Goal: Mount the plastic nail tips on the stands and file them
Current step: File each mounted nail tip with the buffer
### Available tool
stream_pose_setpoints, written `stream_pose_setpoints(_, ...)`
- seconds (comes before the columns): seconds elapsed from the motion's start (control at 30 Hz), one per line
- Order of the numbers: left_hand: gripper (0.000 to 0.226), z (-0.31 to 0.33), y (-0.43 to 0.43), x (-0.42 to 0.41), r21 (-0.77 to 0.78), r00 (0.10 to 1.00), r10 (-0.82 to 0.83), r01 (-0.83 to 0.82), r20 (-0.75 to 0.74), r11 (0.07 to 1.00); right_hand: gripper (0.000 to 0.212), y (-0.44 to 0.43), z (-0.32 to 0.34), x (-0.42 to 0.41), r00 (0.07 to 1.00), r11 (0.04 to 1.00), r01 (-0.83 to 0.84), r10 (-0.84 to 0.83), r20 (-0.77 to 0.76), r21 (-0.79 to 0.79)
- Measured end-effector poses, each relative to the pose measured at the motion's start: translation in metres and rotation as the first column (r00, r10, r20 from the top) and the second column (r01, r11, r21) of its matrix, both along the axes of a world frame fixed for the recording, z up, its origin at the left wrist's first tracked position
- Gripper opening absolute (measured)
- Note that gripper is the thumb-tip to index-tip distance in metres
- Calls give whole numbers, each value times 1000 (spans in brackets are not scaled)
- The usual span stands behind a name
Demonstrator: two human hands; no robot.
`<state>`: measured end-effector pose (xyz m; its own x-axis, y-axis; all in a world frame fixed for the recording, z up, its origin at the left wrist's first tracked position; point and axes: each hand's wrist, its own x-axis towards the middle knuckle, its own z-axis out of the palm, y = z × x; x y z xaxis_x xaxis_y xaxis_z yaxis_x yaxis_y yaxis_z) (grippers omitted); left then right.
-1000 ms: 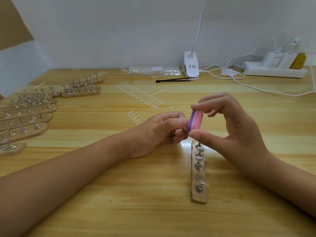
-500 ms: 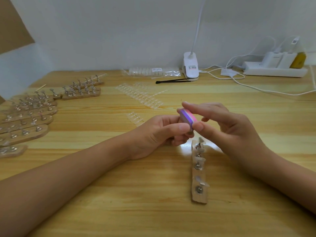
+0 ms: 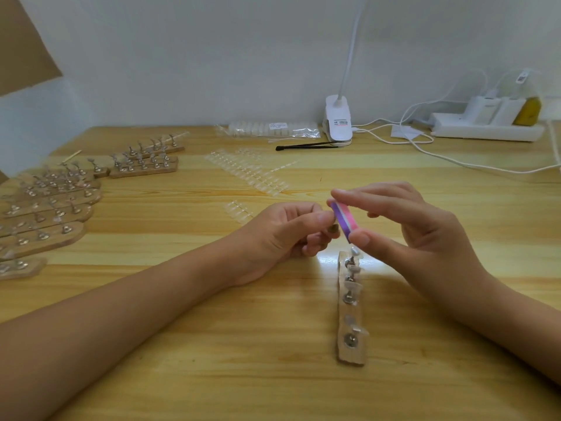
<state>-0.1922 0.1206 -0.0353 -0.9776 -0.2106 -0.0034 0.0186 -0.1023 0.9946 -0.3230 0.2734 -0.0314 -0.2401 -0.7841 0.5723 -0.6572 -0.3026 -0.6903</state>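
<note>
My right hand (image 3: 425, 232) pinches a small pink and purple file block (image 3: 344, 219) between forefinger and thumb, tilted. My left hand (image 3: 282, 235) is curled beside it and pinches something small at its fingertips, pressed against the block's left face; the item itself is hidden. Just below both hands a wooden strip stand (image 3: 351, 311) lies lengthwise towards me, carrying several metal pegs with clear nail tips (image 3: 353, 288) on them.
Several more wooden peg stands (image 3: 54, 214) crowd the table's left side. Strips of clear nail tips (image 3: 252, 174) lie beyond the hands, a short strip (image 3: 239, 209) nearer. At the back are a packet of tips (image 3: 273, 129), black tweezers (image 3: 306, 145), a clip lamp (image 3: 338, 123), cables and a power strip (image 3: 485, 129).
The file block has swung from upright to a tilt in my right hand and moved slightly against my left fingertips. The stand has stayed put.
</note>
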Motion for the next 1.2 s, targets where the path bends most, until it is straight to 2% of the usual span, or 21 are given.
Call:
stream_pose_setpoints(0.2, 21, 2, -1, 1, 51, 1000, -2, 2, -5, 999, 39, -1, -1, 3, 1000, 999, -15, 16, 19, -29)
stream_pose_setpoints(0.3, 27, 0, 0, 3, -50, 999, -35, 35, 0, 998, 37, -3, -1, 2, 999, 1000, 1, -1, 45, 10)
stream_pose_setpoints(0.4, 19, 1, 3, 4, -130, 998, -62, 62, 7, 990, 38, -6, -3, 3, 995, 999, -3, -1, 96, 40)
stream_pose_setpoints(0.53, 19, 3, 1, 2, 2, 1000, -13, 13, 6, 1000, 39, 0, -1, 5, 995, 998, -37, 41, 95, -45)
stream_pose_setpoints(0.67, 32, 3, 0, -3, 136, 999, 46, -49, 28, 989, 38, 2, 2, 3, 985, 994, -80, 91, 145, -76)
stream_pose_setpoints(0.83, 33, 6, -4, -4, 257, 997, 66, -71, 28, 964, 44, 8, 7, 2, 966, 982, -187, 180, 185, 20)
stream_pose_setpoints(0.97, 25, 5, -3, -3, 235, 999, 45, -47, 13, 971, 52, 9, 6, 5, 946, 948, -283, 251, 205, 145)
stream_pose_setpoints(1.2, 23, 2, -3, 0, 162, 999, 18, -23, 30, 986, 49, 9, 9, 6, 960, 958, -261, 244, 140, 119)
